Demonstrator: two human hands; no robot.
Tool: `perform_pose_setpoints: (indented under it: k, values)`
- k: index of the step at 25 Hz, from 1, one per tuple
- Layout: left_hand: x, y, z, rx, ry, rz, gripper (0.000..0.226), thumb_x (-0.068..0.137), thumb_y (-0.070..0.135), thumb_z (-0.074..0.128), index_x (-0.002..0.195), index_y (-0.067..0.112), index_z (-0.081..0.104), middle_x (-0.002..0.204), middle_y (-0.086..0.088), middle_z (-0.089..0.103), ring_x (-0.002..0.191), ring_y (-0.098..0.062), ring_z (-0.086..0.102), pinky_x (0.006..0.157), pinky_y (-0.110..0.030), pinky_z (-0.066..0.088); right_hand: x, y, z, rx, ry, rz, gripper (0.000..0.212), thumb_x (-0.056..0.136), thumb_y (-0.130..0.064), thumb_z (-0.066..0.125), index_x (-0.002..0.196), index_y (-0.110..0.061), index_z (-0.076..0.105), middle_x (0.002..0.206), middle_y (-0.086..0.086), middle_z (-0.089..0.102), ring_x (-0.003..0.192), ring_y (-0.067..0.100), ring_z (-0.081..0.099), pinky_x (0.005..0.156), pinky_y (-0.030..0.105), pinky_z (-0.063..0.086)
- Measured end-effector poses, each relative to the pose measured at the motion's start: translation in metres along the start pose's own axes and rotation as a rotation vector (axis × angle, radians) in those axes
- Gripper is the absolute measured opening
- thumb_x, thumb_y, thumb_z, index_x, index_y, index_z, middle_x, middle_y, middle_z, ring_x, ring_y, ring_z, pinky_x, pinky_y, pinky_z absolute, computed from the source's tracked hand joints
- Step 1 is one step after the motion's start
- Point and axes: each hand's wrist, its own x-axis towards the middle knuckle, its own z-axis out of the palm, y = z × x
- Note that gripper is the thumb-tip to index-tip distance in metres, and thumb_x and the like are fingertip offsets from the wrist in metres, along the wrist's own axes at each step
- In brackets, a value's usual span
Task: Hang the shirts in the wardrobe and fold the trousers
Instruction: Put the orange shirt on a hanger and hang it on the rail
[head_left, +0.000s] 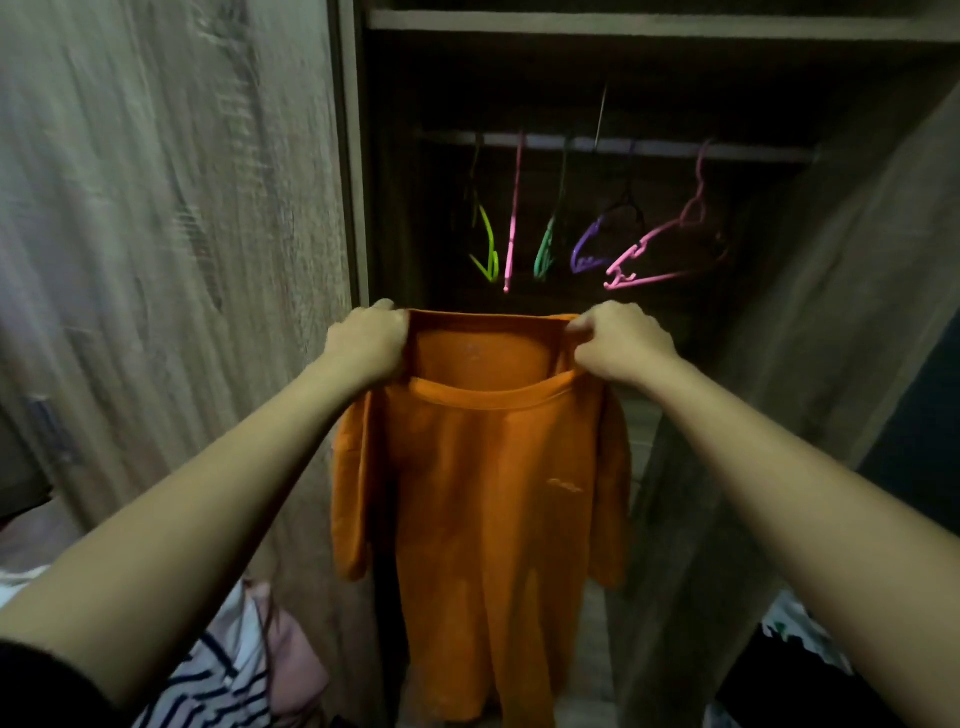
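An orange T-shirt (488, 499) hangs in front of me, its front toward me and its neck stretched wide. My left hand (366, 345) grips the left side of the collar. At the collar's right side my right hand (621, 343) pinches the cloth. Both hands hold the shirt up before the open wardrobe (571, 67). Inside, a rail (753, 150) carries several empty plastic hangers: a yellow-green one (485, 244), a pink one (514, 218), a green one (545, 249), a purple one (589, 249) and a larger pink one (670, 244).
A closed wooden wardrobe door (171, 234) fills the left side. An open door panel (831, 338) angles in at the right. A striped garment (208, 675) and a pink cloth (296, 660) lie at the lower left. Dark patterned fabric (795, 639) shows at the lower right.
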Motion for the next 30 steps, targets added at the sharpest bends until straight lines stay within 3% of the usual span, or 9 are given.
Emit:
perform_pose_setpoints:
  k: [3, 7, 9, 12, 15, 18, 23, 26, 30]
  values:
    - [-0.001, -0.005, -0.001, -0.125, 0.116, -0.048, 0.031, 0.089, 0.013, 0.056, 0.116, 0.025, 0.059, 0.105, -0.006, 0.064, 0.089, -0.028, 0.064, 0.073, -0.045, 0.058, 0.009, 0.009, -0.001, 0.076, 0.035, 0.053, 0.033, 0.083, -0.013, 0.058, 0.113, -0.022, 0.066, 0.118, 0.003, 0.064, 0.102, 0.021, 0.061, 0.083, 0.034, 0.052]
    - [0.01, -0.003, -0.016, -0.367, 0.12, -0.148, 0.017, 0.088, 0.009, 0.057, 0.077, 0.019, 0.066, 0.089, -0.002, 0.068, 0.076, -0.015, 0.066, 0.068, -0.032, 0.058, 0.03, 0.013, 0.0, 0.126, -0.061, -0.001, 0.03, 0.087, -0.009, 0.048, 0.093, -0.026, 0.072, 0.117, -0.001, 0.064, 0.106, 0.02, 0.059, 0.094, 0.044, 0.05]
    - [0.015, 0.003, -0.018, -0.544, 0.044, -0.242, 0.02, 0.09, 0.01, 0.056, 0.072, 0.016, 0.065, 0.084, 0.0, 0.066, 0.077, -0.015, 0.065, 0.067, -0.028, 0.057, 0.041, 0.011, -0.001, 0.194, -0.11, -0.043, 0.034, 0.086, -0.007, 0.043, 0.094, -0.023, 0.073, 0.12, 0.0, 0.064, 0.107, 0.022, 0.059, 0.097, 0.045, 0.048]
    - [0.034, 0.015, -0.018, -0.696, 0.068, -0.308, 0.015, 0.091, 0.024, 0.055, 0.087, 0.015, 0.066, 0.088, -0.003, 0.065, 0.084, -0.018, 0.063, 0.073, -0.03, 0.054, 0.062, 0.009, -0.003, 0.296, -0.142, -0.063, 0.034, 0.081, -0.009, 0.044, 0.098, -0.015, 0.074, 0.116, 0.006, 0.066, 0.107, 0.025, 0.06, 0.099, 0.042, 0.047]
    - [0.072, 0.033, -0.011, -0.747, 0.172, -0.337, 0.02, 0.092, 0.037, 0.052, 0.103, 0.021, 0.06, 0.087, 0.0, 0.061, 0.077, -0.012, 0.06, 0.061, -0.023, 0.047, 0.081, 0.007, 0.0, 0.298, -0.142, -0.115, 0.036, 0.075, -0.007, 0.043, 0.094, -0.011, 0.073, 0.108, 0.01, 0.069, 0.103, 0.026, 0.061, 0.095, 0.038, 0.05]
    - [0.121, 0.054, 0.001, -0.821, 0.197, -0.428, 0.032, 0.093, 0.039, 0.05, 0.116, 0.019, 0.056, 0.095, -0.002, 0.062, 0.078, -0.014, 0.062, 0.062, -0.026, 0.047, 0.091, 0.009, 0.004, 0.302, -0.171, -0.202, 0.037, 0.069, -0.006, 0.044, 0.093, -0.006, 0.072, 0.101, 0.012, 0.071, 0.096, 0.026, 0.064, 0.087, 0.038, 0.054]
    - [0.196, 0.076, 0.016, -1.14, 0.155, -0.601, 0.055, 0.098, 0.048, 0.034, 0.134, 0.008, 0.044, 0.124, -0.006, 0.054, 0.112, -0.025, 0.054, 0.093, -0.035, 0.043, 0.103, 0.025, 0.003, 0.265, -0.227, -0.351, 0.037, 0.069, -0.008, 0.049, 0.1, -0.004, 0.069, 0.103, 0.01, 0.069, 0.096, 0.025, 0.063, 0.088, 0.039, 0.054]
    - [0.223, 0.081, 0.024, -1.194, 0.153, -0.626, 0.064, 0.094, 0.051, 0.04, 0.139, 0.006, 0.04, 0.137, -0.007, 0.048, 0.125, -0.027, 0.047, 0.103, -0.039, 0.038, 0.108, 0.035, 0.001, 0.263, -0.256, -0.38, 0.038, 0.071, -0.009, 0.051, 0.104, -0.006, 0.067, 0.114, 0.009, 0.065, 0.107, 0.025, 0.059, 0.095, 0.039, 0.05]
    - [0.245, 0.085, 0.03, -1.079, 0.277, -0.595, 0.032, 0.093, 0.025, 0.051, 0.119, 0.007, 0.058, 0.103, -0.01, 0.064, 0.085, -0.02, 0.062, 0.068, -0.032, 0.052, 0.12, 0.049, 0.0, 0.31, -0.27, -0.371, 0.044, 0.075, -0.006, 0.051, 0.116, -0.016, 0.064, 0.123, 0.004, 0.061, 0.115, 0.019, 0.055, 0.095, 0.027, 0.045]
